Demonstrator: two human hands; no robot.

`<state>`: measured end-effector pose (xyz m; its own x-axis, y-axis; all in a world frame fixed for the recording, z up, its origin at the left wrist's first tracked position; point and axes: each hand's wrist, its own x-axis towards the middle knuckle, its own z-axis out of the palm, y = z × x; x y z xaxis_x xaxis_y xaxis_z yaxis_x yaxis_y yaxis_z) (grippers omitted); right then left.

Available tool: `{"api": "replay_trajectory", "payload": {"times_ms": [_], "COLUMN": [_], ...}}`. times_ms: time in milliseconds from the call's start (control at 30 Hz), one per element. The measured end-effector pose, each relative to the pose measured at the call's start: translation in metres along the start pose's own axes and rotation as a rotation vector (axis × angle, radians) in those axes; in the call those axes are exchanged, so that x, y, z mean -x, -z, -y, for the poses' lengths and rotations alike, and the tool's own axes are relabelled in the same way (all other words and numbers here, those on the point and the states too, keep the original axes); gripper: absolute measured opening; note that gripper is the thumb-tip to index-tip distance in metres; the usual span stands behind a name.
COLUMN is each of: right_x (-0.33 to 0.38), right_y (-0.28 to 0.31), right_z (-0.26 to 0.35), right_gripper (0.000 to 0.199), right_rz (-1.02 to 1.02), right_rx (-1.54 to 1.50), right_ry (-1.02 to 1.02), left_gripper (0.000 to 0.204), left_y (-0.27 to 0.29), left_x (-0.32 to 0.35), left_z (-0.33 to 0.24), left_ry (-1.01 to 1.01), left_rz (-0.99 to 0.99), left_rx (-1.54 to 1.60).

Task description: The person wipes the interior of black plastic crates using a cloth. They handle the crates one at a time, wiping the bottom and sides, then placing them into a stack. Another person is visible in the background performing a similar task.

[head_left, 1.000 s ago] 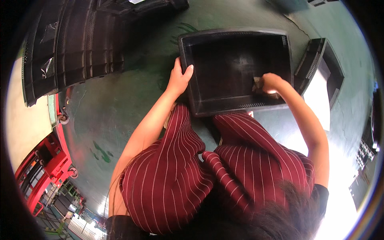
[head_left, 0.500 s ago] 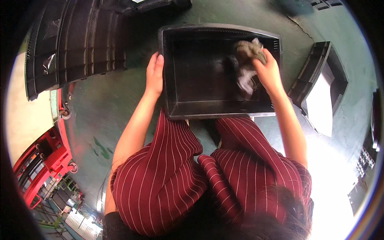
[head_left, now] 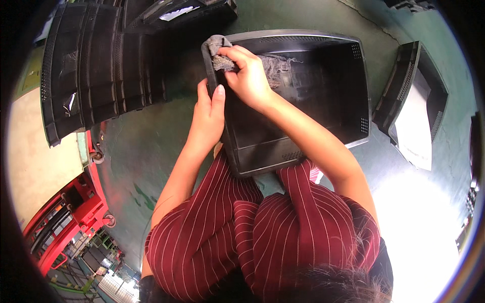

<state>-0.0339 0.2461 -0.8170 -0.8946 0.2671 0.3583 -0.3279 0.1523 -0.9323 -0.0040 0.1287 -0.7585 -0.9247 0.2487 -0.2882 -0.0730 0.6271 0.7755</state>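
A black plastic bin (head_left: 323, 86) with perforated corners sits slightly turned in front of me above my knees. My left hand (head_left: 208, 113) grips its left wall, thumb over the rim and fingers outside. Bunched in my right hand (head_left: 250, 76) is a grey rag (head_left: 217, 48), pressed onto the far left corner and folded over the rim. My right forearm crosses above the bin's inside. Right of that hand, a frayed greyish patch shows on the bin's inner surface; whether it is rag or a mark, I cannot tell.
Stacked black bins (head_left: 96, 70) stand at the left, with another black bin (head_left: 182, 15) beyond them. To the right, a black bin (head_left: 404, 86) lies tilted with a white sheet (head_left: 417, 121) in it. A red wheeled cart (head_left: 81, 207) is at the lower left.
My right hand has carried the rag from the bin's right side to its far left corner. The bin has turned, its near left corner coming closer to me. My left hand still grips the left wall.
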Motion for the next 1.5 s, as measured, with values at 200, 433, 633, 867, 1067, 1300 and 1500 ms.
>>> {"api": "replay_trajectory", "payload": {"times_ms": [200,433,633,867,1067,1300,1500], "right_x": [0.012,0.02,0.021,0.041,0.005,-0.023,0.011], "right_y": [0.046,0.186,0.119,0.044,0.038,0.141,0.13], "right_z": [-0.013,-0.066,-0.08,-0.045,-0.018,0.015,-0.061], "right_gripper": [0.04,0.03,0.029,0.031,0.034,0.02,0.049], "right_rz": [-0.2,-0.172,-0.516,-0.022,0.01,-0.049,0.312], "right_rx": [0.291,1.073,0.72,0.461,0.311,0.844,1.019], "right_ry": [0.038,0.024,-0.159,-0.083,0.067,0.119,0.169], "left_gripper": [0.054,0.058,0.057,0.056,0.056,0.041,0.05], "left_y": [-0.002,-0.002,-0.005,-0.004,0.013,0.085,0.058], "left_x": [0.002,0.01,0.021,0.026,-0.011,-0.027,0.01], "left_z": [0.007,0.018,0.011,0.012,0.002,-0.052,-0.139], "left_ry": [0.011,0.069,0.111,0.135,-0.03,-0.19,-0.293], "left_rz": [0.055,0.106,0.107,0.092,0.088,-0.226,0.103], "left_rx": [-0.014,-0.013,0.007,0.007,0.088,-0.128,0.043]}}
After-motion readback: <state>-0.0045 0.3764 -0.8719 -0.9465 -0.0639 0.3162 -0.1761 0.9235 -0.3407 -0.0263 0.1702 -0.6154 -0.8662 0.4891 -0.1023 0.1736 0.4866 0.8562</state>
